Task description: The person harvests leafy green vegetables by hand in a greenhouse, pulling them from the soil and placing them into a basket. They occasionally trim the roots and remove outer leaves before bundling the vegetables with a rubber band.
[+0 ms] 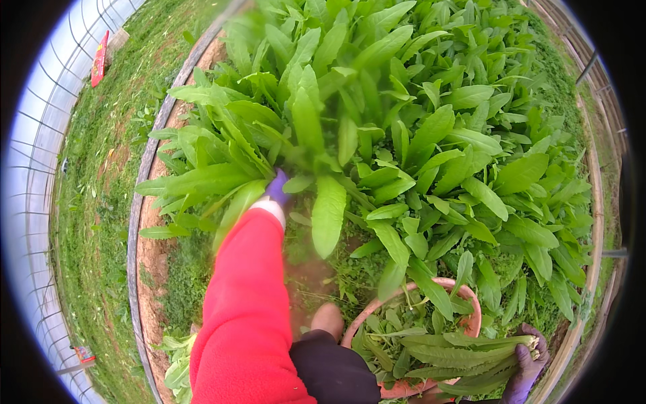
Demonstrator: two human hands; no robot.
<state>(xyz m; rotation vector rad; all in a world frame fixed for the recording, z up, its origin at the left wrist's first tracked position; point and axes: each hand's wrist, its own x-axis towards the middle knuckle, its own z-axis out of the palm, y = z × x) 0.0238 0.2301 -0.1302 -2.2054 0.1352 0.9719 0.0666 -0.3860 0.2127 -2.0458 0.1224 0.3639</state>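
My left hand (277, 187), in a purple glove below a red sleeve, reaches in at the base of tall leafy green plants (309, 121). Leaves cover its fingers, so their grip cannot be made out. At the lower right my right hand (530, 363), also gloved in purple, is closed around the pale stem end of a bunch of leafy greens (457, 357). The bunch lies sideways, leaves pointing left, over a pinkish-orange tub (475, 306). Loose green leaves (380, 350) lie inside the tub.
A wooden board (134, 269) edges the bed on the left, another rail (592, 222) on the right. My dark-trousered leg and brown shoe (328, 318) are beside the tub. Cut greens (177, 370) lie at the lower left. A red object (100, 59) stands near the translucent greenhouse wall (40, 135).
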